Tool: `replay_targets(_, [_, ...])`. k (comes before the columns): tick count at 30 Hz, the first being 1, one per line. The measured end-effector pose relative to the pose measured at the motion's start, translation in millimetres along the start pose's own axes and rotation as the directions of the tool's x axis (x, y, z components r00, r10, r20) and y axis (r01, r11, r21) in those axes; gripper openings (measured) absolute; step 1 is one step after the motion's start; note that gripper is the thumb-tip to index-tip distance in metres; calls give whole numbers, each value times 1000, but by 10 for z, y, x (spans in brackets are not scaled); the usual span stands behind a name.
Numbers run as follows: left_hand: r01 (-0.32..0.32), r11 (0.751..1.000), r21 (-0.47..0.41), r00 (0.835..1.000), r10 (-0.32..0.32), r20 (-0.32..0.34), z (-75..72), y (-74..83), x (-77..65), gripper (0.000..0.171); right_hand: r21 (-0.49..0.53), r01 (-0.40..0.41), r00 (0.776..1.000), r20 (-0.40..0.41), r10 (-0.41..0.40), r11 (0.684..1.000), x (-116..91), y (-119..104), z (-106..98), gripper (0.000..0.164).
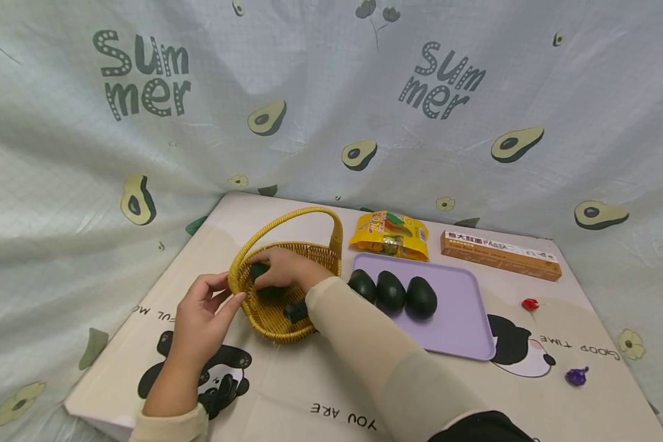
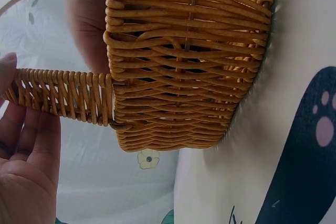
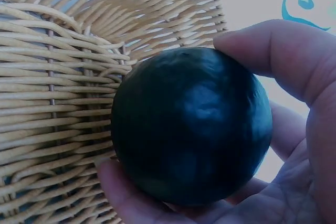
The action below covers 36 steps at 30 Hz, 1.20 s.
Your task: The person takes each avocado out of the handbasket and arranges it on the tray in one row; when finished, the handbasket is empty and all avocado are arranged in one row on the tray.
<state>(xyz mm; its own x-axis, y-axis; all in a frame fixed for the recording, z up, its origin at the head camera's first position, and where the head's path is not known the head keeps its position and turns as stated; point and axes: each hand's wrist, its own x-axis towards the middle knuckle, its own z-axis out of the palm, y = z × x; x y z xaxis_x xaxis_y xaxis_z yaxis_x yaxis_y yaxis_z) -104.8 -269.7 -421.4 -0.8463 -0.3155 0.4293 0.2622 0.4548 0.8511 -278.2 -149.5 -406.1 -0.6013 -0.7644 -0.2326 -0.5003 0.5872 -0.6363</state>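
A yellow wicker basket [image 1: 282, 328] with a tall arched handle stands left of centre on the table. My left hand [image 1: 201, 322] pinches the foot of the handle [image 2: 63, 95] between thumb and fingers on the basket's left side. Reaching inside, my right hand [image 1: 290, 269] grips a dark green avocado [image 3: 191, 127], its thumb and fingers spread around the fruit close to the woven wall [image 3: 58, 103]. Three more avocados [image 1: 421, 298] lie in a row on a lilac tray [image 1: 464, 319] right of the basket, the leftmost partly hidden by my right sleeve.
Behind the tray lies a yellow food packet [image 1: 391, 234], with a long pasta box [image 1: 500, 255] to its right. Near the table's right side are a small red object [image 1: 530, 304] and a small purple one [image 1: 576, 376]. A printed cloth [image 1: 331, 80] hangs behind the table.
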Motion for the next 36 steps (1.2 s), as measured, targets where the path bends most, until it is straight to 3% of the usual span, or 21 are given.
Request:
replay_targets(6, [-2,1000,3,1000,2,-6,4,-2,-5,36,56,-6,1000,-4,6,998,-36,0,-41,55])
replay_targets(11, [2,1000,4,1000,-2,-2,11,-7,0,37,119,-59,998,-22,62,991,-104,-4,-97,46])
replay_targets(18, [-3,1000,-8,1000,3,1,15,-14,7,38,126,-68,997,-21,71,990,-203,14,-199,41])
replay_targets(28, [26,999,20,1000,-25,-11,19,-23,15,41,38,5,999,-53,-3,999,-339,72,-348,37])
replay_targets(36, [32,999,34,999,-31,-13,41,-32,8,40,-72,40,997,-57,-44,997,-493,152,-450,58])
